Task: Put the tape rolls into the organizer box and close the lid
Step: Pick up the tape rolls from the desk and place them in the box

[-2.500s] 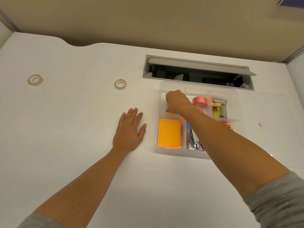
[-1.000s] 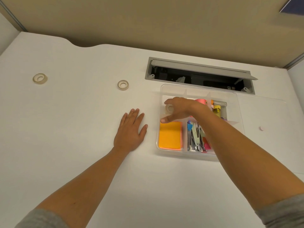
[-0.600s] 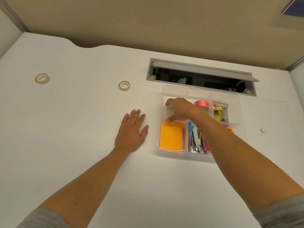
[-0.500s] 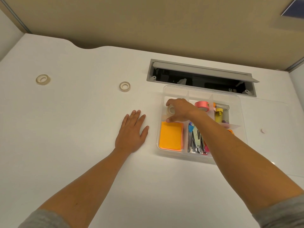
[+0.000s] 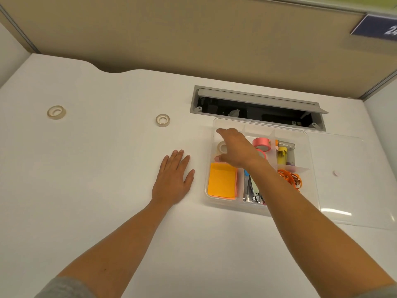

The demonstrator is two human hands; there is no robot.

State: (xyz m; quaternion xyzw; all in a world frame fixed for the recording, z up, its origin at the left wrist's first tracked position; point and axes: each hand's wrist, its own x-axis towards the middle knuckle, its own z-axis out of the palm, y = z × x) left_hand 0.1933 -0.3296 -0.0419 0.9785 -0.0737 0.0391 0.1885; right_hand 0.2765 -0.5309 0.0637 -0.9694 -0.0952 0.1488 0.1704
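The clear organizer box sits open on the white desk, its clear lid lying flat to its right. A clear tape roll lies in the box's back-left compartment. My right hand hovers just over it, fingers spread, holding nothing. A pink tape roll stands in the middle back compartment. Two more clear tape rolls lie on the desk: one left of the box, another far left. My left hand rests flat on the desk beside the box.
Orange sticky notes, metal tools, a yellow item and orange clips fill other compartments. An open cable hatch lies behind the box. A partition wall stands at the desk's back edge.
My right hand let go of the clear tape roll in the back-left compartment and opened, lifting slightly toward the box's left rim. The left hand stayed put.
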